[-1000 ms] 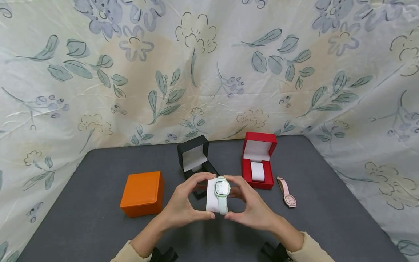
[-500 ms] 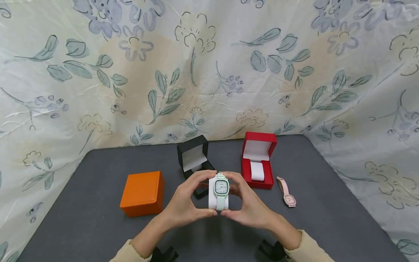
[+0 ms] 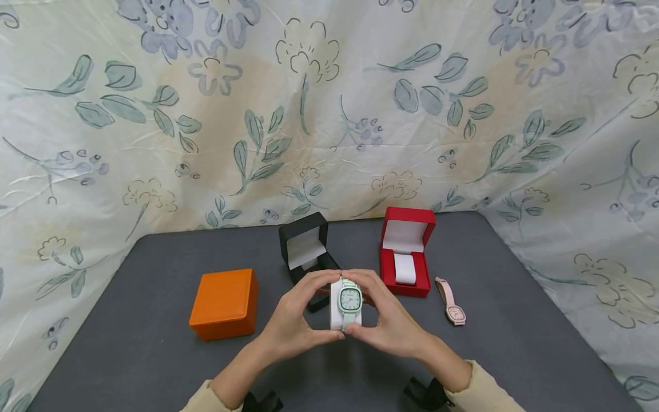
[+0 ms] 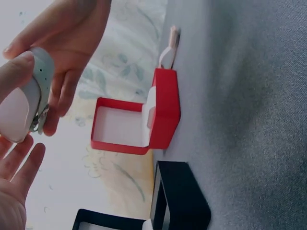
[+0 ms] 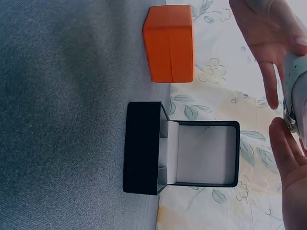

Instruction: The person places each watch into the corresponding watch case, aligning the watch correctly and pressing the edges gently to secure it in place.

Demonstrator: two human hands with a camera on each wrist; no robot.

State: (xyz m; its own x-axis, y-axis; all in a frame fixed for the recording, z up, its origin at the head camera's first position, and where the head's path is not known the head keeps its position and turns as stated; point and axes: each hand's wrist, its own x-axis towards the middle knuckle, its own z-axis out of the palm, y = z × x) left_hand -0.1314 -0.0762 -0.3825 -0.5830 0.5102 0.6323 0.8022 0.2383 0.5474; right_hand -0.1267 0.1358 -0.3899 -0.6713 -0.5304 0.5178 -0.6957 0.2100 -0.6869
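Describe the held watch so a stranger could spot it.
Over the grey table, before the open black box, two hands hold a white cushion. The pale green watch is wrapped around it; the other watch, beside the red box, is pink.

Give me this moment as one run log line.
left hand and right hand: hold mint-green watch on white cushion | black watch box: open | red watch box: open | orange box: closed | pink watch: on gray table

Head view, centre: left hand hides part of open black square box; pale-green square-faced watch, time too small to read! Right wrist view: right edge slices watch.
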